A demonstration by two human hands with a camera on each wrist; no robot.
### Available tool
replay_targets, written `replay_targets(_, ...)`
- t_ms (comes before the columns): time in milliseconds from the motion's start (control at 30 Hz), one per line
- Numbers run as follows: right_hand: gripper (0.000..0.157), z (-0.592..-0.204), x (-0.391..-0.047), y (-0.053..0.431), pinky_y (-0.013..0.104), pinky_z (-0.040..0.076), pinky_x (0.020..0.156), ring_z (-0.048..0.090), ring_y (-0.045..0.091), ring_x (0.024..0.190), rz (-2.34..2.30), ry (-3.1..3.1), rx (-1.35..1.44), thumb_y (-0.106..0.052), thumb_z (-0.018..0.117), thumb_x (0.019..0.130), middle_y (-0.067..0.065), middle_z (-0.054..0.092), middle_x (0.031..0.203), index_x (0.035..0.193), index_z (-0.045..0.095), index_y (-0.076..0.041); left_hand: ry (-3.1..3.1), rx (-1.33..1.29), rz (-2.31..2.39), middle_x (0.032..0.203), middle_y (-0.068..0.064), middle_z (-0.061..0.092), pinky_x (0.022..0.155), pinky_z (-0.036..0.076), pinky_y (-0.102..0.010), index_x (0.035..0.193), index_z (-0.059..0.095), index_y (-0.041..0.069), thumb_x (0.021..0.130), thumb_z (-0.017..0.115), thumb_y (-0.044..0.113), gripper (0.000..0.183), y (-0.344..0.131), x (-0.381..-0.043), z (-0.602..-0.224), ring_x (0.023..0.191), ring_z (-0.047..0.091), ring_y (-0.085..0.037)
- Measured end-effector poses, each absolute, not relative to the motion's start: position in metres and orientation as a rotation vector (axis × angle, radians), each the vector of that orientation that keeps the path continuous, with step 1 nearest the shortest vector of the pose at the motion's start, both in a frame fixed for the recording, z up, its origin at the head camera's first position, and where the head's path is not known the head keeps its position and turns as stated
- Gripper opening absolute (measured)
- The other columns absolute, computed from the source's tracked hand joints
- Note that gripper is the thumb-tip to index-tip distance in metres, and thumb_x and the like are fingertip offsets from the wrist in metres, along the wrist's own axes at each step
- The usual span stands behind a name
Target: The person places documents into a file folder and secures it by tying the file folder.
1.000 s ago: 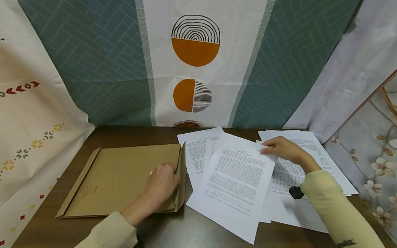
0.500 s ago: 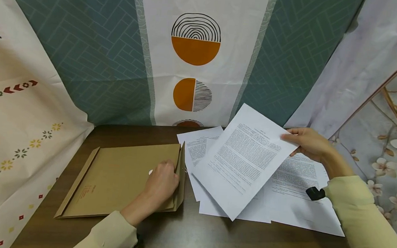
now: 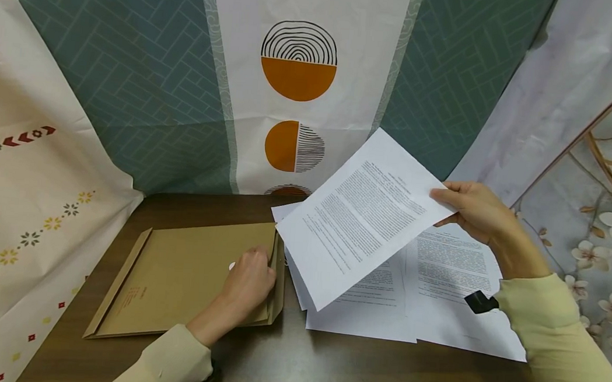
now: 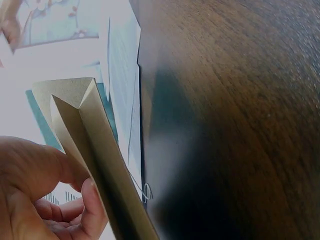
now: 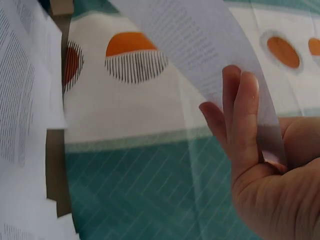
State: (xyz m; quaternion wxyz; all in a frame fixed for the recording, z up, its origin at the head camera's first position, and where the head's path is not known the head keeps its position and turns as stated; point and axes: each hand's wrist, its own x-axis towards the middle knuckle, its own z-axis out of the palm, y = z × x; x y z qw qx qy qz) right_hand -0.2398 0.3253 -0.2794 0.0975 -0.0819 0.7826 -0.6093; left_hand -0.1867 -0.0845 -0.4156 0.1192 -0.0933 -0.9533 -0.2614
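A brown paper envelope (image 3: pixel 190 271) lies on the left of the table with its open end to the right. My left hand (image 3: pixel 250 281) pinches the upper layer of that end; in the left wrist view the fingers (image 4: pixel 75 170) hold its edge, and the mouth (image 4: pixel 95 140) gapes with folded sides. My right hand (image 3: pixel 475 213) holds a printed sheet of paper (image 3: pixel 367 218) by its upper right corner, thumb on the printed face. The sheet is raised and tilted over the other papers. From the right wrist, the fingers (image 5: pixel 245 115) show spread behind the sheet (image 5: pixel 190 45).
Several printed sheets (image 3: pixel 453 282) lie overlapping on the right of the dark wooden table (image 3: pixel 295 365). A thin string loop (image 4: pixel 146 191) hangs by the envelope's mouth. Patterned cloths (image 3: pixel 304 50) enclose the table at the back and both sides.
My right hand has lifted the sheet off the pile, moving it up and turning it so its lower end swings left towards the envelope. The left hand stays at the envelope's mouth.
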Motion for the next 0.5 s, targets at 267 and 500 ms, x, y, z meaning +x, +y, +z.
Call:
replay_targets(267, 0.047, -0.268, -0.23, 0.301, 0.036, 0.061, 0.074, 0.074, 0.016, 0.092, -1.783, 2.343, -0.224, -0.014, 0.054, 0.106, -0.002, 0.074, 0.108, 0.139, 0.046, 0.019, -2.792, -0.271, -0.744, 0.073, -0.015, 0.055, 0.056, 0.052, -0.045, 0.076, 0.053, 0.001, 0.078, 0.06, -0.006, 0.01, -0.082, -0.189, -0.418, 0.067, 0.061, -0.03)
replay_targets(500, 0.045, -0.263, -0.223, 0.288, 0.041, 0.061, 0.077, 0.074, 0.018, 0.095, -1.765, 2.345, -0.289, -0.008, 0.049, 0.106, 0.004, 0.071, 0.115, 0.141, 0.043, 0.019, -2.795, -0.27, -0.713, 0.074, -0.017, 0.057, 0.058, 0.053, -0.049, 0.078, 0.055, -0.002, 0.077, 0.058, -0.003, 0.004, -0.082, -0.19, -0.42, 0.071, 0.066, -0.038)
